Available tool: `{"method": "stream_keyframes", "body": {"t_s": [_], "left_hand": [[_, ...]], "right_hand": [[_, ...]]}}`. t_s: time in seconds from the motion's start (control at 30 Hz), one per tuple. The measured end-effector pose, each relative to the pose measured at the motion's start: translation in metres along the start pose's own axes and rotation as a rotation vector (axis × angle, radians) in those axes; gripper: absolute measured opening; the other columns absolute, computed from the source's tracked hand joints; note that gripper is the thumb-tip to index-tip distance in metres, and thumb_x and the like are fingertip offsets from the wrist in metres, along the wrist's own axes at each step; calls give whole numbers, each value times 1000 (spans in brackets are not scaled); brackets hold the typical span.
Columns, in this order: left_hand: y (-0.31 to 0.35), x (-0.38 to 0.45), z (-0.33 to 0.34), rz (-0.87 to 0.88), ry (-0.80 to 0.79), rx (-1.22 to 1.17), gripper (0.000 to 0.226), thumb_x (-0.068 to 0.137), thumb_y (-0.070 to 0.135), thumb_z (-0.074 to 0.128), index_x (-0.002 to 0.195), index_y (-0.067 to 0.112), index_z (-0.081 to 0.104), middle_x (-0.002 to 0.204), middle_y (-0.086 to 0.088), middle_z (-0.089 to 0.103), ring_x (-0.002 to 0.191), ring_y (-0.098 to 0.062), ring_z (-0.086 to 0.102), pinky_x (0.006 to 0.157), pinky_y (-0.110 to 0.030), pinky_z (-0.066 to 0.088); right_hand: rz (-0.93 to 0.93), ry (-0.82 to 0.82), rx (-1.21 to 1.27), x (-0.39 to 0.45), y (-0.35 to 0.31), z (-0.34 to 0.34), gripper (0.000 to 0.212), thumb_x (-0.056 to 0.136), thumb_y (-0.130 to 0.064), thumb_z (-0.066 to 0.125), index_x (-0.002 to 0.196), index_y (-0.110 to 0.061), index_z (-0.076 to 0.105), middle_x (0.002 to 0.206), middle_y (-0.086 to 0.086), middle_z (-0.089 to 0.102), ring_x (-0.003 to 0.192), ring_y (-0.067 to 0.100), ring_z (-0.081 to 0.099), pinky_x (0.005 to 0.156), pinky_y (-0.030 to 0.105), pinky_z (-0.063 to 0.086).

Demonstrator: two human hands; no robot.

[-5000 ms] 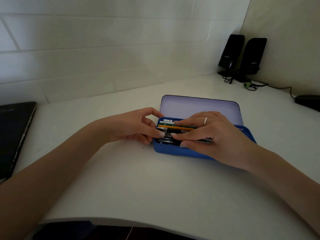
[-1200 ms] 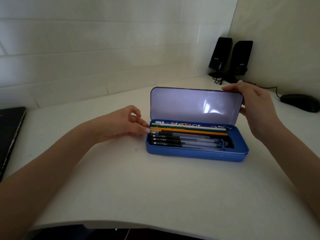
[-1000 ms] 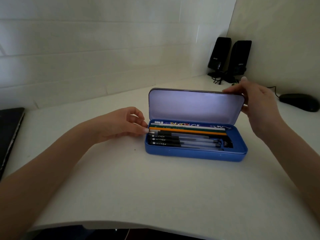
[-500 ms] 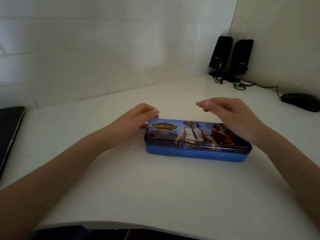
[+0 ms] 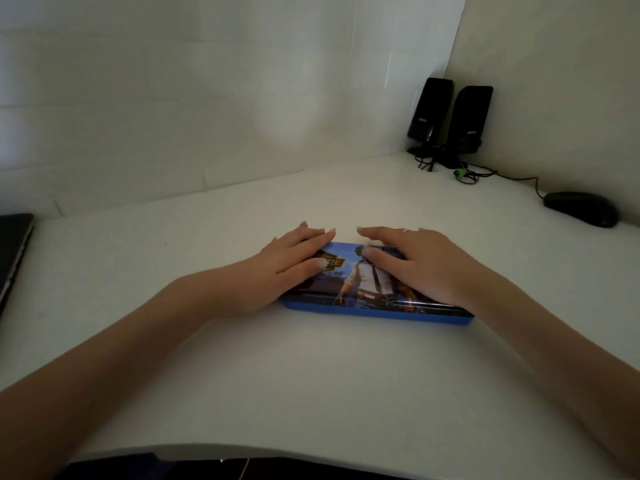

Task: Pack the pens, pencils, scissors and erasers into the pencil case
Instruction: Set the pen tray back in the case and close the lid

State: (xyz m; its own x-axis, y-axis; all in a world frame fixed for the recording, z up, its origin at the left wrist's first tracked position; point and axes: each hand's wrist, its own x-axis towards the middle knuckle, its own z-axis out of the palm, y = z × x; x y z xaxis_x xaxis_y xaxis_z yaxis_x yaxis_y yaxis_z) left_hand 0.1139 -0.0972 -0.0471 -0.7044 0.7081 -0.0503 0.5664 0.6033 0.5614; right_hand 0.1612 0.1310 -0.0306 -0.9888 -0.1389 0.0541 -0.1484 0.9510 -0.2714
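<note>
A white desk (image 5: 311, 375) is seen against a white tiled wall (image 5: 207, 98), with a plain beige wall (image 5: 554, 81) meeting it at the right. In the desk's far right corner two black speakers (image 5: 450, 123) are stood upright, side by side and close together, on small stands. Thin black cables (image 5: 429, 164) are bunched at their bases, and a small green connector (image 5: 460, 173) is lying just beside them. From there a black cord (image 5: 519, 180) is run along the desk towards a black computer mouse (image 5: 581, 208), which is placed near the right edge, by the beige wall. At the left edge a dark, flat laptop (image 5: 14, 251) is partly cut off by the frame.
</note>
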Motion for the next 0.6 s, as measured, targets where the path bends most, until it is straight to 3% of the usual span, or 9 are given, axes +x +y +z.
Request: {"method": "stream_keyframes", "body": {"t_s": [0.07, 0.13, 0.23, 0.33, 0.4, 0.5, 0.6], "left_hand": [[-2, 0, 0, 19, 18, -29, 48, 98, 39, 23, 144, 39, 11, 139, 28, 10, 132, 11, -3, 113, -21, -5], [-4, -1, 2, 33, 38, -86, 47, 99, 36, 24, 146, 35, 15, 142, 23, 14, 136, 7, 5, 110, -15, -1], [-3, -2, 7, 29, 138, -187, 46, 100, 33, 28, 145, 28, 25, 147, 14, 24, 139, 0, 16, 108, -11, 5], [1, -3, 12, -6, 268, -249, 44, 100, 34, 32, 143, 27, 30, 153, 11, 24, 142, -1, 9, 115, -21, 1], [2, -5, 17, 38, 303, -77, 49, 97, 47, 28, 144, 30, 27, 154, 13, 20, 144, -3, 0, 118, -34, -4], [0, -8, 20, 130, 297, 203, 67, 87, 61, 9, 145, 31, 22, 151, 19, 17, 144, -3, -5, 117, -37, -10], [2, -8, 20, 112, 288, 257, 58, 95, 51, 10, 147, 27, 20, 156, 9, 17, 145, -6, -4, 117, -35, -9]], "right_hand": [[-16, 84, 184, -4, 0, -2, 53, 87, -62, 32, 133, -39, 44, 133, -14, 55, 121, 5, 50, 98, 26, 39], [8, 315, 433, -11, 3, -3, 40, 93, -50, 38, 120, -29, 59, 116, -18, 63, 106, -5, 54, 88, 12, 40], [154, 668, 685, -23, 11, -3, 31, 98, -31, 37, 105, -21, 66, 105, -11, 65, 106, 4, 58, 87, 15, 41], [248, 556, 702, -38, 17, 10, 38, 100, -36, 29, 125, -22, 55, 127, -6, 55, 122, 12, 48, 96, 23, 33], [252, 372, 552, -46, 19, 19, 49, 97, -46, 26, 139, -24, 41, 147, -4, 40, 135, 13, 35, 110, 29, 26], [214, 290, 184, -53, 21, 24, 56, 94, -52, 24, 145, -29, 30, 156, -7, 22, 145, 14, 15, 118, 43, 14], [157, 287, 157, -54, 11, 20, 52, 96, -47, 24, 144, -29, 33, 156, -1, 25, 146, 16, 9, 117, 32, 7]]}}
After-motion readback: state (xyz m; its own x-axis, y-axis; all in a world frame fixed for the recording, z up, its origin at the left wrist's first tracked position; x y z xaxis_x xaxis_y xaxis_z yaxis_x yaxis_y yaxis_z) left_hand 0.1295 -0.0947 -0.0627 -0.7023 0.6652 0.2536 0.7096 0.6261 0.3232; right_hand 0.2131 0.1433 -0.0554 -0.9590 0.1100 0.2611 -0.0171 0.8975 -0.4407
